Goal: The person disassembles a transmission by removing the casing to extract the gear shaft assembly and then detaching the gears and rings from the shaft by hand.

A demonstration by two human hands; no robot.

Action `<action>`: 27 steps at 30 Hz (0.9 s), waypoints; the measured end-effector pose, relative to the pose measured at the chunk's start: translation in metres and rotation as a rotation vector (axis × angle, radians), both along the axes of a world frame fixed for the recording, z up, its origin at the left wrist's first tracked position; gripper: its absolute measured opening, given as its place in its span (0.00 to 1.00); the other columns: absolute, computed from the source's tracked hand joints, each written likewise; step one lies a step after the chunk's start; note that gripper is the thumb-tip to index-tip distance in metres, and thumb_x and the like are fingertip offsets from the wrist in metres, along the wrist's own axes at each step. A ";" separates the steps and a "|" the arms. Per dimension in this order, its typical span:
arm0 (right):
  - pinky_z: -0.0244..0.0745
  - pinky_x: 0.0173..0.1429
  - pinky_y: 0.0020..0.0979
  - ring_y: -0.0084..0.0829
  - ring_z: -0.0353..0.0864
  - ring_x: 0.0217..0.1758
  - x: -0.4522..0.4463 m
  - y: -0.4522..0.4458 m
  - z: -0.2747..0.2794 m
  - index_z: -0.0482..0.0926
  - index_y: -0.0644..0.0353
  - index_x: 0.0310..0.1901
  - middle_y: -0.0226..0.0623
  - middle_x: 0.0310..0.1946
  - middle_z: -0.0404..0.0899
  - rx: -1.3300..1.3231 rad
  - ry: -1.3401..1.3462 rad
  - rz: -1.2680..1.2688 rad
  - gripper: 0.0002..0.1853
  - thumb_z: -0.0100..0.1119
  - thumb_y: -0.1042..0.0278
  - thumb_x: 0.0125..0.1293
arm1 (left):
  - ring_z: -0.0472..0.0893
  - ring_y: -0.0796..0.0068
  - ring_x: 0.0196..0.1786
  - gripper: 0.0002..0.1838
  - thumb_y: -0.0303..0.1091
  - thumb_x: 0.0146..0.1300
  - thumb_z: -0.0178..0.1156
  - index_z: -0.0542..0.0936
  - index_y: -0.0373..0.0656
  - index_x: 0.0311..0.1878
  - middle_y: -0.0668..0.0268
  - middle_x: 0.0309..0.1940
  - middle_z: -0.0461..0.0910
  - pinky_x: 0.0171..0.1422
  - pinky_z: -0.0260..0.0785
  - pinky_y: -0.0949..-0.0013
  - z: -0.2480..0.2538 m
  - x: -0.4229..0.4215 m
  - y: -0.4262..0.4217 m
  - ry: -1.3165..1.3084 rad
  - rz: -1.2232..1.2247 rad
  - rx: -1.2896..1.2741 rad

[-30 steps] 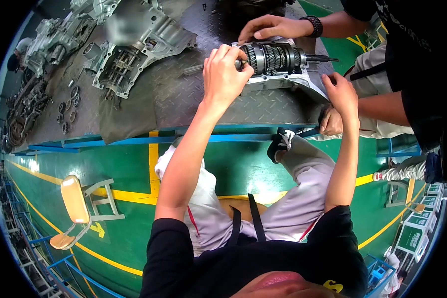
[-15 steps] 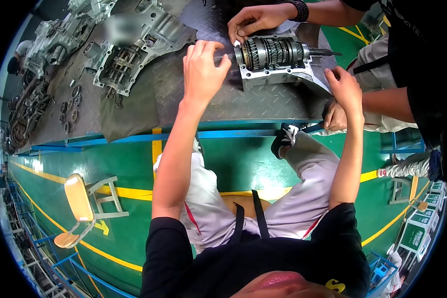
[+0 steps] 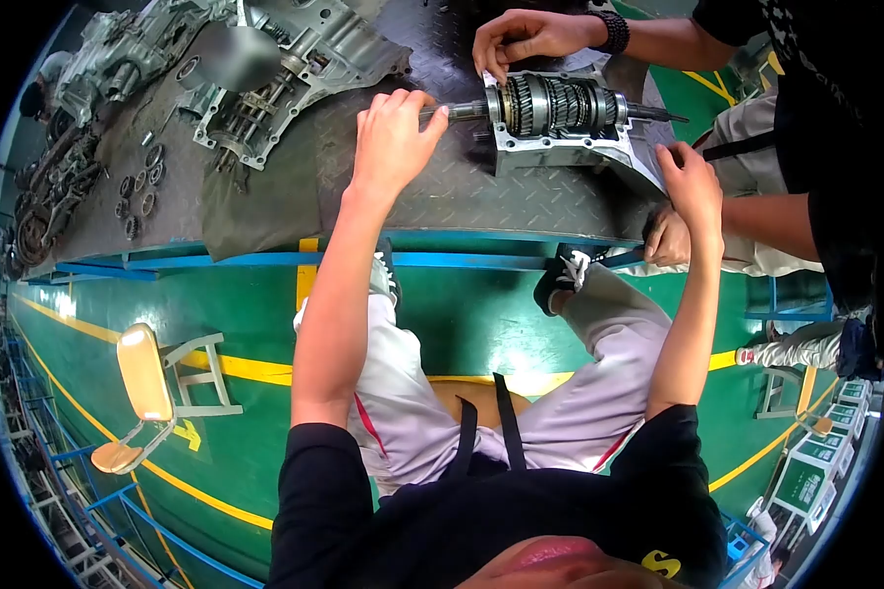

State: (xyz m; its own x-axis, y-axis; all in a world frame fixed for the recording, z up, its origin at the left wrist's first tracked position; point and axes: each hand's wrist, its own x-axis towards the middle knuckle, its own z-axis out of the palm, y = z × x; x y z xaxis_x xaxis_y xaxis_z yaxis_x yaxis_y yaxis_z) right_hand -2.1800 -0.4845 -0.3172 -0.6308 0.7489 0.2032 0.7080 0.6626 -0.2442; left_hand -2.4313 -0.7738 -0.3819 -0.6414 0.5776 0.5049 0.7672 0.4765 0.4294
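Note:
A half-open gearbox housing [image 3: 560,152] lies on the metal bench, with a row of gears [image 3: 563,104] on shafts inside it. From its left end sticks a splined shaft [image 3: 465,111]; my left hand [image 3: 393,140] has fingers and thumb closed around the outer end. At the right, my right hand [image 3: 692,187] grips the housing's flared edge, its fingertips partly hidden. A co-worker's hand [image 3: 530,37] with a beaded bracelet touches the housing's far left corner. The co-worker's other hand [image 3: 666,236] rests at the bench's front edge.
Another open casing [image 3: 255,128] stands left on the bench [image 3: 413,206], beside a dark cloth [image 3: 260,211]. Several bearing rings [image 3: 155,155] and a heap of metal parts [image 3: 54,187] lie farther left. A chair [image 3: 147,373] stands on the green floor.
My left hand has shifted outward along the shaft, away from the housing, and more of the shaft shows. My right hand stays by the housing edge. The view has shifted slightly.

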 end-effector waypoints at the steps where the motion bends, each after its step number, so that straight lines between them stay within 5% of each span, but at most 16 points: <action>1: 0.75 0.56 0.48 0.56 0.82 0.52 0.001 0.006 -0.001 0.82 0.62 0.46 0.51 0.45 0.85 -0.005 0.046 0.054 0.22 0.57 0.48 0.69 | 0.79 0.53 0.52 0.19 0.47 0.66 0.62 0.84 0.40 0.46 0.56 0.44 0.83 0.58 0.71 0.53 -0.001 0.000 0.000 0.011 -0.001 -0.039; 3: 0.75 0.57 0.47 0.56 0.81 0.53 0.002 0.015 -0.001 0.81 0.64 0.47 0.51 0.47 0.84 -0.009 0.093 0.110 0.21 0.60 0.51 0.68 | 0.79 0.53 0.53 0.22 0.51 0.67 0.62 0.84 0.39 0.47 0.56 0.43 0.83 0.58 0.71 0.53 -0.004 -0.002 -0.001 0.022 0.000 -0.077; 5: 0.72 0.61 0.46 0.53 0.77 0.59 0.000 0.015 0.014 0.78 0.66 0.50 0.51 0.54 0.79 0.368 0.053 0.304 0.22 0.66 0.56 0.64 | 0.79 0.55 0.51 0.26 0.56 0.65 0.63 0.84 0.38 0.46 0.57 0.41 0.83 0.55 0.72 0.53 -0.008 -0.004 0.000 0.007 -0.013 -0.064; 11: 0.66 0.71 0.42 0.49 0.72 0.68 -0.034 0.026 0.022 0.74 0.61 0.64 0.47 0.62 0.75 0.256 -0.115 0.431 0.37 0.69 0.43 0.60 | 0.79 0.54 0.50 0.29 0.61 0.63 0.63 0.83 0.38 0.42 0.59 0.38 0.83 0.55 0.72 0.53 -0.010 -0.002 0.013 -0.007 0.029 -0.138; 15: 0.67 0.70 0.42 0.52 0.73 0.67 -0.048 0.028 0.038 0.73 0.67 0.64 0.57 0.64 0.74 0.176 -0.344 0.368 0.41 0.70 0.40 0.59 | 0.77 0.55 0.50 0.28 0.57 0.63 0.66 0.81 0.37 0.47 0.56 0.43 0.80 0.56 0.71 0.53 -0.016 0.003 0.016 0.056 0.013 0.001; 17: 0.68 0.69 0.39 0.51 0.76 0.64 -0.050 0.044 0.037 0.75 0.70 0.62 0.56 0.60 0.77 -0.139 -0.239 0.463 0.45 0.72 0.37 0.55 | 0.76 0.56 0.50 0.30 0.53 0.64 0.68 0.75 0.36 0.56 0.52 0.50 0.76 0.58 0.69 0.55 -0.021 -0.002 0.034 0.214 0.273 0.600; 18: 0.72 0.64 0.40 0.51 0.80 0.59 -0.049 0.050 0.032 0.79 0.72 0.57 0.58 0.54 0.81 -0.166 -0.174 0.474 0.45 0.71 0.33 0.53 | 0.76 0.59 0.52 0.32 0.48 0.66 0.68 0.69 0.35 0.62 0.52 0.55 0.72 0.59 0.68 0.57 -0.032 -0.009 0.045 -0.164 0.313 0.878; 21: 0.75 0.60 0.41 0.52 0.83 0.55 -0.064 0.068 0.027 0.81 0.73 0.53 0.59 0.49 0.83 -0.160 -0.277 0.366 0.47 0.67 0.27 0.53 | 0.79 0.64 0.44 0.18 0.41 0.72 0.62 0.71 0.38 0.52 0.61 0.41 0.74 0.56 0.74 0.57 -0.024 -0.005 0.043 -1.313 0.093 1.633; 22: 0.76 0.54 0.44 0.52 0.85 0.48 -0.068 0.079 0.019 0.83 0.74 0.46 0.60 0.41 0.84 -0.092 -0.284 0.410 0.49 0.62 0.21 0.53 | 0.79 0.66 0.40 0.13 0.39 0.73 0.60 0.71 0.41 0.47 0.63 0.35 0.74 0.54 0.77 0.58 -0.029 -0.007 0.047 -1.496 0.066 1.770; 25: 0.76 0.47 0.46 0.52 0.85 0.41 -0.074 0.076 0.028 0.83 0.76 0.40 0.59 0.34 0.84 -0.095 -0.385 0.424 0.49 0.62 0.20 0.52 | 0.72 0.74 0.29 0.12 0.41 0.74 0.57 0.69 0.46 0.38 0.71 0.25 0.69 0.44 0.72 0.64 -0.031 -0.008 0.068 -1.461 0.014 2.005; 27: 0.74 0.42 0.48 0.52 0.83 0.34 -0.074 0.081 0.023 0.83 0.75 0.33 0.56 0.27 0.82 -0.062 -0.369 0.443 0.48 0.62 0.20 0.51 | 0.59 0.79 0.22 0.19 0.45 0.74 0.56 0.61 0.53 0.29 0.76 0.18 0.57 0.32 0.57 0.68 -0.026 -0.001 0.081 -1.455 -0.092 2.135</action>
